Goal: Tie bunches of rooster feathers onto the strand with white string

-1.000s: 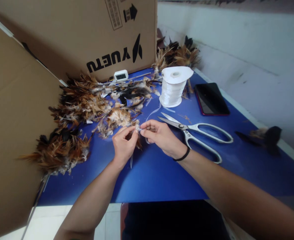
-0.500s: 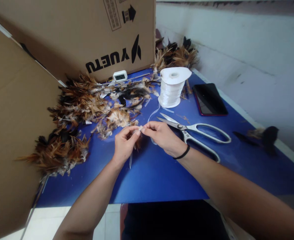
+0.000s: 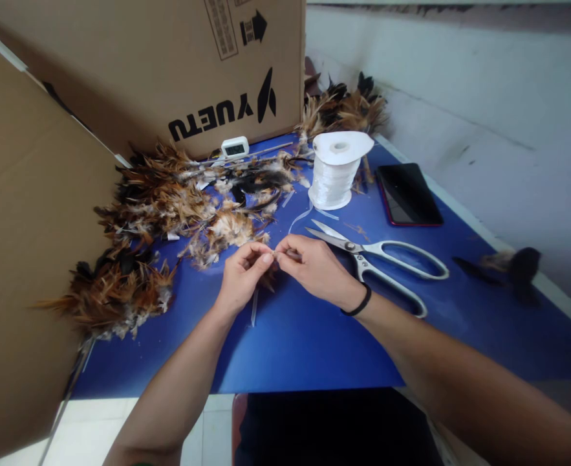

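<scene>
My left hand is closed in a pinch, with brown feathers showing just below its fingertips. Under it hangs a narrow, translucent white ribbon end. My right hand is closed too, its thumb and forefinger meeting the left fingertips; what lies between them is too small to make out. From a white spool a thin strand of ribbon runs down behind my right hand. Large scissors lie slightly spread beside that hand, partly hidden by the wrist.
Heaps of brown and black feathers cover the table's left side, with another bunch behind the spool. A small white digital display stands by the cardboard box. A phone and dark feathers lie on the right.
My right fingers have curled tighter against the left fingertips, covering the whitish fluff seen there before. The ribbon loop below my right hand no longer shows. The left hand has barely moved.
</scene>
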A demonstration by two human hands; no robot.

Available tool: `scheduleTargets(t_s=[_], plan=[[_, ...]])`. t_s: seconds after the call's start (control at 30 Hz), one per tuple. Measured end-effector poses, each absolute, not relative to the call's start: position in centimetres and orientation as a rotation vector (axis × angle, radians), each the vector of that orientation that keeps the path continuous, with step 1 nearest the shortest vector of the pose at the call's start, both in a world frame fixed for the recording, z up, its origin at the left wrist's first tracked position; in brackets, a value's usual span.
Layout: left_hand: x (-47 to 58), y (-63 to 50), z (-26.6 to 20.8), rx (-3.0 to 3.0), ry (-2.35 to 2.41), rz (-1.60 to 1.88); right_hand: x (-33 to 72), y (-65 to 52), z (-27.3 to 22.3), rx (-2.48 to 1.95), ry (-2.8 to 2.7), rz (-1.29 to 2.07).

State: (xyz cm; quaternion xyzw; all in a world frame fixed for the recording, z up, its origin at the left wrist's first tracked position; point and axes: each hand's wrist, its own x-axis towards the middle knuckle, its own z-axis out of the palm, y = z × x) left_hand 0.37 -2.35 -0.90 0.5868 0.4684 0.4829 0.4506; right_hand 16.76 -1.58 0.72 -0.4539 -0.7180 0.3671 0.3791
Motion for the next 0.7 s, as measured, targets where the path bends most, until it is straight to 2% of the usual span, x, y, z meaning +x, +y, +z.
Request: scheduleTargets(t_s=[0.43, 0.7], plan=[[-0.08, -1.99, -0.85, 1.211, 1.117, 1.121, 17.09, -1.69, 1.00, -1.052, -2.001, 0.820], [-0.53, -2.09, -0.68, 1.308, 1.085, 1.168, 17.10, -1.36, 1.05, -0.967, -1.780, 1.193]])
